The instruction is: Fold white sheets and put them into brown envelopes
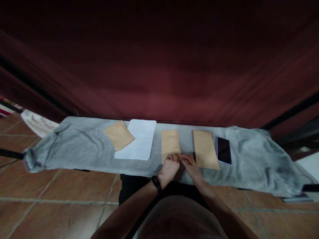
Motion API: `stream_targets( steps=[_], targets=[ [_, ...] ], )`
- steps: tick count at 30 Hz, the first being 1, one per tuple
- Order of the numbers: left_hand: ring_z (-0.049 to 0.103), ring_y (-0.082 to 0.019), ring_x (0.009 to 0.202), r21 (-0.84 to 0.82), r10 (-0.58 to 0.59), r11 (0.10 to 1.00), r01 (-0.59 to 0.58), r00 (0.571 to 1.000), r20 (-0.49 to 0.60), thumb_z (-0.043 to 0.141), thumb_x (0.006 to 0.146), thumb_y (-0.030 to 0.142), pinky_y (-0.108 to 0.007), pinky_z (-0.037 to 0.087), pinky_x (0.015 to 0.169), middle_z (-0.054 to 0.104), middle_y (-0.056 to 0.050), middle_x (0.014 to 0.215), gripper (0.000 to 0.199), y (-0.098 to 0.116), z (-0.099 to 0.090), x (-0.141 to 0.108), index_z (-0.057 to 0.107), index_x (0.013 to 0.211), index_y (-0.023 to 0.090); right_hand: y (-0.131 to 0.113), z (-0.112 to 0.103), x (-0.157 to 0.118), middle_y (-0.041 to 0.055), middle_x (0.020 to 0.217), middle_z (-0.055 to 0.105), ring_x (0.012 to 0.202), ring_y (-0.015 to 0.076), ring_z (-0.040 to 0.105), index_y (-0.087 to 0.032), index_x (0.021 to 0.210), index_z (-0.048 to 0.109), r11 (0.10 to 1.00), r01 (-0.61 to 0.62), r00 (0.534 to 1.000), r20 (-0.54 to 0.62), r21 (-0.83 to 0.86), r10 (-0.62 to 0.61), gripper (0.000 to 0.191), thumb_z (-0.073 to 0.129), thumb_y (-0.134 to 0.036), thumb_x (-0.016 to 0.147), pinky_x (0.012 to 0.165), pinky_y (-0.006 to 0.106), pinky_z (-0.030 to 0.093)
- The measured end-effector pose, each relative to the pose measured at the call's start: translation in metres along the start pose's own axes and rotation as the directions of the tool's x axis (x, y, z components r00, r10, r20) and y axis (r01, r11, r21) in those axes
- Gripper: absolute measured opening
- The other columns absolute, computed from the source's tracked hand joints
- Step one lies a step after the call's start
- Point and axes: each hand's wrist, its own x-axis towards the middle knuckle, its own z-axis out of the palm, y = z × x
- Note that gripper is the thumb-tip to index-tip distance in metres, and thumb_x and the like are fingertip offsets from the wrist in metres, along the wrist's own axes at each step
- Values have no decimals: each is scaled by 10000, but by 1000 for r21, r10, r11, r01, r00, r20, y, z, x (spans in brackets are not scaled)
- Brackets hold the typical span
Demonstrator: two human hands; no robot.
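A brown paper envelope lies upright before me on the grey cloth. Over its lower end is my left hand, a dark band on the wrist, its fingers curled and pressed together on the paper. My right hand reaches in from the other side, fingers stretched out and their tips at the envelope's lower right edge. Whether they touch the paper is too small to tell. The envelope's bottom edge is partly hidden by my left hand. Just right of my hands lies a second brown envelope or envelope stack.
A phone with a dark screen lies to the right of the envelopes. White paper sheets lie on the left, partly covered by more brown envelopes. Grey cloth drapes the narrow surface; a dark red panel rises behind it.
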Motion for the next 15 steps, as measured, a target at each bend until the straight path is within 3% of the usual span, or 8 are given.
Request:
stream_targets(
  steps=[4,6,7,8,9,10,13,15],
  targets=[
    [704,-296,838,-160,-157,977,142,984,-85,353,1004,189,-430,555,787,693,-155,963,342,-12,-38,21,672,1118,141,-20,-11,8,77,1202,722,1071,264,689,-293,1283,647,979,-8,1000,12,205,5,399,424,-363,960,894,437,587],
    [706,-251,788,-262,-271,939,223,949,-164,385,1024,271,-378,558,739,698,-134,960,311,-21,-65,32,663,1087,149,-31,-20,12,86,1274,694,1122,261,674,-283,1344,605,968,-7,1000,3,250,7,429,413,-378,972,917,428,584],
    [697,-220,745,-522,-433,809,269,874,-220,460,1005,320,-342,559,711,703,-107,905,274,-25,-77,36,678,1008,153,-37,-24,14,94,1301,679,1148,262,661,-268,1360,591,969,-7,1000,-3,248,8,442,405,-383,976,936,428,578],
    [678,-187,687,-766,-591,593,249,780,-204,525,974,368,-311,560,669,698,-78,849,262,-28,-86,39,677,939,157,-42,-29,15,100,1315,668,1166,264,651,-254,1368,583,970,-6,1000,-13,243,9,451,399,-384,977,954,432,570],
    [662,-168,660,-893,-685,405,194,712,-156,575,938,395,-300,566,641,697,-67,841,258,-30,-92,40,672,916,157,-46,-32,15,102,1323,660,1178,267,643,-247,1374,576,971,0,1000,-22,239,5,455,398,-384,978,971,438,562],
    [649,-149,641,-946,-734,287,151,670,-116,599,911,411,-292,573,629,693,-54,830,261,-31,-94,40,660,900,157,-50,-35,15,103,1330,652,1190,269,635,-247,1378,571,972,12,999,-33,234,-4,454,399,-380,979,989,445,553],
    [635,-125,606,-987,-788,97,131,616,5,685,816,418,-301,594,640,665,-19,760,272,-28,-75,26,609,841,159,-58,-39,8,104,1335,632,1234,277,606,-265,1389,555,982,56,997,-59,182,-46,440,410,-362,985,1041,448,527],
    [654,-126,605,-976,-786,-153,154,580,215,778,718,421,-310,601,662,663,-2,732,326,-24,-51,12,589,805,170,-60,-36,0,110,1358,612,1282,270,577,-260,1407,534,990,86,995,-50,111,-81,441,402,-345,995,1085,438,503]
  ],
)
